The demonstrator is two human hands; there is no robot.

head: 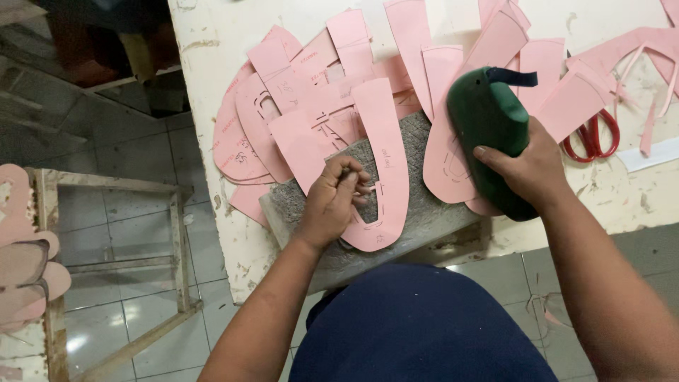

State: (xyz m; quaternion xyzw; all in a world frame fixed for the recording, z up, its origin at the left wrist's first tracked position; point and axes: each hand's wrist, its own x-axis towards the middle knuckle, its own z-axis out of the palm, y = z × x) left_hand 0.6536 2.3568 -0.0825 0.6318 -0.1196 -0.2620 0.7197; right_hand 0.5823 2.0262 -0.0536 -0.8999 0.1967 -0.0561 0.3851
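Nearest the camera: dark blue cloth of the person's own garment (417, 325), filling the near centre, with both bare forearms reaching away from it toward the table.

Left hand (332, 201): fingers curled together into a loose fist, pinched on something small and thin at the fingertips; what it is cannot be told. The hand rests on a long pink U-shaped card pattern piece (385, 170), which lies on a grey rough-surfaced slab (424, 205) at the near edge of the table. The pattern's rounded end points near, its open arms far.

Right hand (534, 166): fingers and thumb clamped round the near end of a dark green shoe-shaped form with a dark blue strap at its far end (488, 120). The form lies on more pink pieces, just right of the U-shaped pattern, partly over the slab's right end.

Worn white-painted wooden table (233, 233): chipped, stained. No bowl, box or tray shows on it; the loose pieces lie straight on the top.

- Heap of pink card pattern pieces (283, 113), overlapping, spread from far left to far centre, several with slots cut out and pencil marks.
- Red-handled scissors (594, 134), right of the green form, partly under a pink piece.
- Thin pink offcut strips (651, 92), far right.

Left of the table, over pale floor tiles (141, 163): an unpainted wooden frame (177, 240). At the far left edge, a stack of pink sole-shaped pieces (25, 262).
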